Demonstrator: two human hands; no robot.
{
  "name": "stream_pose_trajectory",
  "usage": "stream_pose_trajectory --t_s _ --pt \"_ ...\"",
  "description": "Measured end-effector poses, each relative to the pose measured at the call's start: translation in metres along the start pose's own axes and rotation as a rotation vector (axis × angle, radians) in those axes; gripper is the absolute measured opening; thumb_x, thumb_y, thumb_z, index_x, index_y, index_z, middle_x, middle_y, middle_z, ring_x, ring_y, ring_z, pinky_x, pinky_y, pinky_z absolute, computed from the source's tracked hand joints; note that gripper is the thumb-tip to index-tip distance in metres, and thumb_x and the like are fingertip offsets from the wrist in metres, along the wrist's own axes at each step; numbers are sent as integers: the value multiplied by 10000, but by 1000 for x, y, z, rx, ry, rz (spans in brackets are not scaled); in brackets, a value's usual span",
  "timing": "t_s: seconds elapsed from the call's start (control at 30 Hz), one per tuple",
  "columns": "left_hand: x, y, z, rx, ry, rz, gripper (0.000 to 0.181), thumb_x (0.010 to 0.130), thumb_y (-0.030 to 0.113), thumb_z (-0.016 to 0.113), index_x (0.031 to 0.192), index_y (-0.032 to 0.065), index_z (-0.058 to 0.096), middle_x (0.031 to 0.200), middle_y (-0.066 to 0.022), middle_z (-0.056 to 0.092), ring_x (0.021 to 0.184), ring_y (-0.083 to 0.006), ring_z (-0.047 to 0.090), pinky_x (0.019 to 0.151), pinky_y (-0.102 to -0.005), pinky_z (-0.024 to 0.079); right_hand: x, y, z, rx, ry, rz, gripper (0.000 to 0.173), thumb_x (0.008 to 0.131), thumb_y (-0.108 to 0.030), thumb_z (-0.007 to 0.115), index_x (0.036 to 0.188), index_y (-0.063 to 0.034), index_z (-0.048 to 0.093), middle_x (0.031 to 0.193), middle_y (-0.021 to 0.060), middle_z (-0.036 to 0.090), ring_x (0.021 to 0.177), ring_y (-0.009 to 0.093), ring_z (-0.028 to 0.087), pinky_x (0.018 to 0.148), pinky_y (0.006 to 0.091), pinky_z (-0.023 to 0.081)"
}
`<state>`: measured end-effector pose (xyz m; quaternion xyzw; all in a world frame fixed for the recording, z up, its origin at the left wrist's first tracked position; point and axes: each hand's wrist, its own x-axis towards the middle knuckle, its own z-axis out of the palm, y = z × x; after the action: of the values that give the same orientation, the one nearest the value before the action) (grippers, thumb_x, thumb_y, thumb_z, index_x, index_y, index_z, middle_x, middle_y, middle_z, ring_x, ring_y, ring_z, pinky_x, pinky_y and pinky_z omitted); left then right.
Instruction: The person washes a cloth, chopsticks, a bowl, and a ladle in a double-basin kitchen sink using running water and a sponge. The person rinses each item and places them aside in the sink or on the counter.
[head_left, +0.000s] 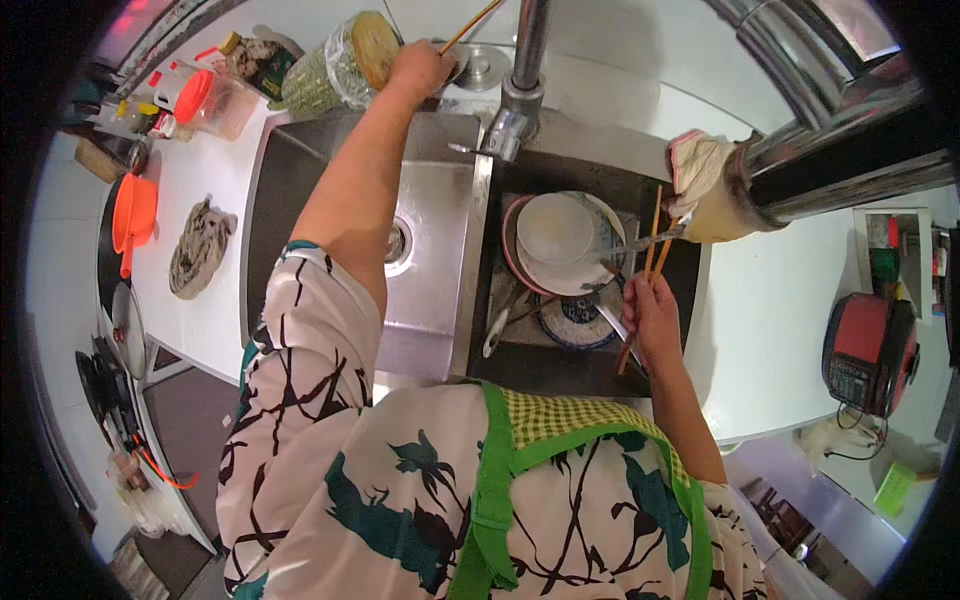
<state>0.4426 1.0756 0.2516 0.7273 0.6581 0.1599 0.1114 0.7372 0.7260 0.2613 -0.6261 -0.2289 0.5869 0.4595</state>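
Note:
My left hand (421, 71) reaches to the ledge behind the sink, closed around a wooden chopstick (472, 24) that slants up from it; its fingertips are hidden. Beside it lies a cut winter melon (311, 84) partly wrapped in plastic film. Over the right basin, my right hand (651, 319) grips a pair of wooden chopsticks (654, 236). Water (645, 242) runs past them from a cloth-wrapped spout (712, 196) toward stacked bowls. A white bowl (555, 227) tops that stack, above a blue-patterned dish (577, 330) and a metal utensil handle (616, 330).
A metal faucet (506, 135) stands over the divider beside the left steel basin (431, 277). On the left counter are a crumpled rag (201, 249), an orange ladle (135, 214) and a red-lidded jar (217, 105). A red appliance (862, 352) sits at far right.

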Motion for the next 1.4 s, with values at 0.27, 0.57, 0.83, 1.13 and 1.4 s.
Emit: stream_pose_trajectory --t_s 0.27,0.57,0.83,1.13,1.4 --pt "-72 -2 -20 -196 90 221 291 734 243 633 864 -7 564 751 -187 605 701 -318 592 630 -380 469 -3 -11 17 -42 -45 23 158 932 -200 405 833 -80 433 651 -13 421 490 57 366 411 199 288" --pt "-216 -115 6 -158 -246 36 249 708 163 634 879 25 516 846 -190 537 760 -353 546 665 -412 449 -4 -8 11 -13 -40 -23 123 933 -206 423 914 -92 466 714 -6 469 487 51 382 395 175 282" --pt "-238 -174 100 -5 -491 -218 356 754 183 600 1022 8 443 1054 -257 463 913 -386 531 789 -439 459 -3 -8 21 -95 3 26 161 937 -230 412 870 -91 454 668 -17 441 477 50 368 402 187 283" --pt "-242 -169 107 6 -434 -286 415 719 186 635 1062 53 444 1102 -239 417 929 -413 534 803 -463 457 7 -4 19 -8 -6 75 134 927 -202 420 871 -83 447 679 -9 431 508 59 375 420 196 304" --pt "-234 -94 -8 -439 -159 -221 234 864 279 511 876 61 593 703 -83 610 628 -272 582 554 -357 426 45 0 28 239 -66 175 123 913 -184 436 817 -115 402 673 -3 395 506 77 336 431 218 286"
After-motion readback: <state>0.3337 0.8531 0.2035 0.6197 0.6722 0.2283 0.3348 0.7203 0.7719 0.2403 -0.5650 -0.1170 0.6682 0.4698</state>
